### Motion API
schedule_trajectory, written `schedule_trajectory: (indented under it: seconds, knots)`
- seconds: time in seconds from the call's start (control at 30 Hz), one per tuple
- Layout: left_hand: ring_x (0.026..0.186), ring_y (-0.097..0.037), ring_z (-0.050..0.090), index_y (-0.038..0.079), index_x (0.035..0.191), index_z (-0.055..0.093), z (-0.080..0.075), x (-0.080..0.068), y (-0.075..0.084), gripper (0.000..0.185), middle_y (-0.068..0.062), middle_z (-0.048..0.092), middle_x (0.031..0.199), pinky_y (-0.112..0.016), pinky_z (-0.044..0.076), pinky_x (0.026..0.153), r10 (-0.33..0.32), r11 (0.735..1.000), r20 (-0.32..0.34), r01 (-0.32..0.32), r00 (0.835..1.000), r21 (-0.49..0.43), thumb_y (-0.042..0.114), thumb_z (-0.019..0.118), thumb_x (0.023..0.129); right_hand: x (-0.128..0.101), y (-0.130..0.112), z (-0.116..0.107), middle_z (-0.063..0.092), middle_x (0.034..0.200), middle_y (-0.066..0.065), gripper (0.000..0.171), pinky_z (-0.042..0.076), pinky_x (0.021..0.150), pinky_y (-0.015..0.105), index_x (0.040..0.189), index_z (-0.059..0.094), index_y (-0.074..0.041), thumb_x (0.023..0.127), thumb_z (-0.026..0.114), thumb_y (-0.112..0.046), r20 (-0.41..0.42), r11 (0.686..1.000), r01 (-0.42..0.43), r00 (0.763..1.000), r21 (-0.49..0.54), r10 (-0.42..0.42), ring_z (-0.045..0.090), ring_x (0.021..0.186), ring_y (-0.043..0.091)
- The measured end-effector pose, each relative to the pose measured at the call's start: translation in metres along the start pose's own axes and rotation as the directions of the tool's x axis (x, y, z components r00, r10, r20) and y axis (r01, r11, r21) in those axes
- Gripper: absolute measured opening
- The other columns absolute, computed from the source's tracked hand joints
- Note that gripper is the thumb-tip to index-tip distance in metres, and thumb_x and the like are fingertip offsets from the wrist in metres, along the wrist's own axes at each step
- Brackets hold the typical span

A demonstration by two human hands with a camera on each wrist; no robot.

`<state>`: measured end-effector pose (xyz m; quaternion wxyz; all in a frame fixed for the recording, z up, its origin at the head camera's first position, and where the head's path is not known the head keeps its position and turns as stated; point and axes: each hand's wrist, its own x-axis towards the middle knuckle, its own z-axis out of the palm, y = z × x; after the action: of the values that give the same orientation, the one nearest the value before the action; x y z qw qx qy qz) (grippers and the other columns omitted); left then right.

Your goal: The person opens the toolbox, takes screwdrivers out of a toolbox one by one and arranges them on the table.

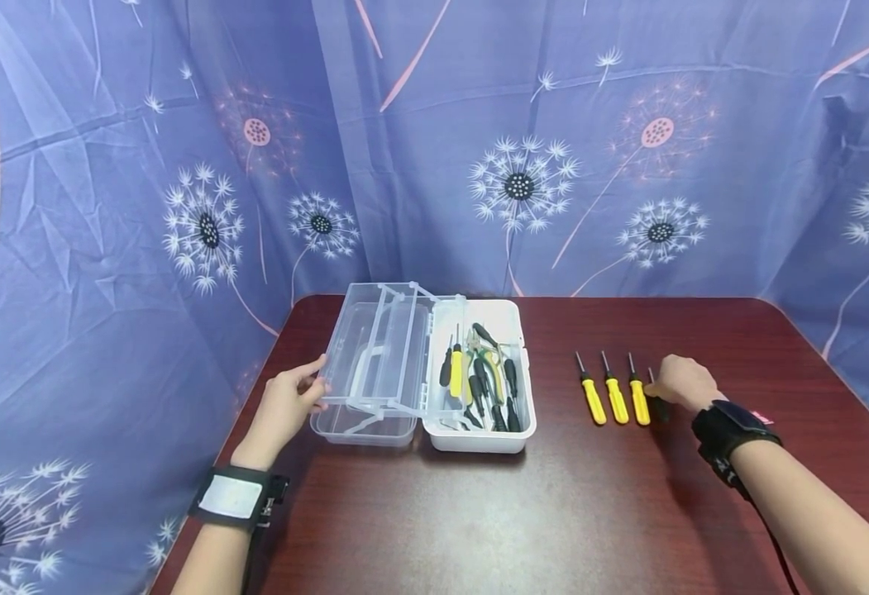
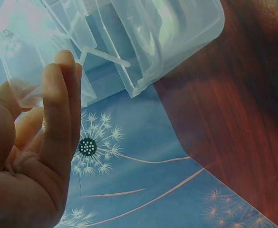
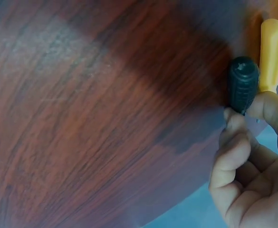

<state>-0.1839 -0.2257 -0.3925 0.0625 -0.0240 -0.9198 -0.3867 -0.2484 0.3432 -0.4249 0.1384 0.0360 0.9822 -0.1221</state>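
On the dark red wooden desk [image 1: 590, 512] the clear plastic toolbox with its white base tray [image 1: 422, 376] stands open near the far left corner, lid flipped out to the left. The left hand [image 1: 285, 405] rests on that lid with fingers straight and relaxed, gripping nothing. If it leans harder, I'd say the light lid could tip or the box could skid toward the left edge. Toward the right edge, three yellow-handled screwdrivers [image 1: 616, 397] lie side by side. Just beside them, the right hand [image 1: 683, 382] pinches the small black-handled screwdriver [image 3: 243, 90] with curled fingertips. Its long axis runs near to far, tip toward the far edge, handle toward the person. The pinch is thin, so it could roll into the yellow ones.
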Motion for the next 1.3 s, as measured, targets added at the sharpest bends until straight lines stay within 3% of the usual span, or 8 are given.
schedule_trajectory:
  seconds: [0.13, 0.4, 0.83, 1.0, 1.3]
  knots:
    - [0.064, -0.015, 0.070, 0.003, 0.139, 0.049, 0.000, 0.000, 0.000, 0.046, -0.020, 0.073, 0.093, -0.023, 0.057, 0.060, 0.000, 1.000, 0.004, 0.000, 1.000, 0.000, 0.008, 0.055, 0.094, -0.001, 0.004, 0.001, 0.041, 0.058, 0.000, 0.031, 0.035, 0.052, 0.029, 0.061, 0.054, -0.008, 0.085, 0.065, -0.025, 0.007, 0.999, 0.009, 1.000, 0.036, -0.010, 0.045, 0.055, 0.018]
    - [0.065, -0.015, 0.069, 0.004, 0.138, 0.050, 0.001, 0.000, -0.001, 0.045, -0.021, 0.073, 0.094, -0.026, 0.059, 0.063, -0.009, 1.000, 0.001, 0.009, 1.000, 0.002, 0.007, 0.056, 0.094, -0.003, 0.006, -0.010, 0.044, 0.054, -0.003, 0.042, 0.037, 0.049, 0.029, 0.058, 0.055, -0.011, 0.087, 0.060, -0.041, 0.089, 0.994, -0.058, 0.995, 0.090, 0.050, 0.048, 0.054, 0.016]
    - [0.065, -0.016, 0.070, 0.003, 0.138, 0.050, 0.001, 0.001, 0.000, 0.045, -0.021, 0.073, 0.094, -0.026, 0.059, 0.063, 0.000, 1.000, 0.001, 0.000, 1.000, -0.003, 0.007, 0.057, 0.093, -0.012, -0.007, -0.029, 0.045, 0.063, 0.004, 0.041, 0.038, 0.053, 0.032, 0.070, 0.056, -0.005, 0.088, 0.055, -0.041, -0.042, 0.999, 0.004, 0.999, 0.054, -0.002, 0.051, 0.061, 0.024]
    - [0.065, -0.015, 0.070, 0.003, 0.138, 0.050, 0.000, 0.001, 0.000, 0.045, -0.021, 0.073, 0.094, -0.026, 0.059, 0.063, -0.003, 1.000, 0.001, 0.003, 1.000, -0.006, 0.007, 0.057, 0.093, -0.014, -0.014, -0.032, 0.044, 0.061, 0.002, 0.041, 0.037, 0.052, 0.032, 0.065, 0.053, -0.007, 0.087, 0.055, -0.041, -0.080, 0.998, 0.028, 0.997, 0.050, -0.024, 0.051, 0.060, 0.023]
    - [0.066, -0.016, 0.070, 0.003, 0.138, 0.050, 0.000, 0.000, 0.000, 0.046, -0.021, 0.073, 0.095, -0.026, 0.059, 0.064, -0.003, 1.000, 0.005, 0.003, 1.000, -0.001, 0.007, 0.056, 0.093, -0.011, -0.021, -0.033, 0.043, 0.060, 0.001, 0.038, 0.036, 0.050, 0.031, 0.065, 0.053, -0.008, 0.088, 0.056, -0.038, -0.065, 0.998, 0.025, 0.998, 0.052, -0.022, 0.048, 0.058, 0.021]
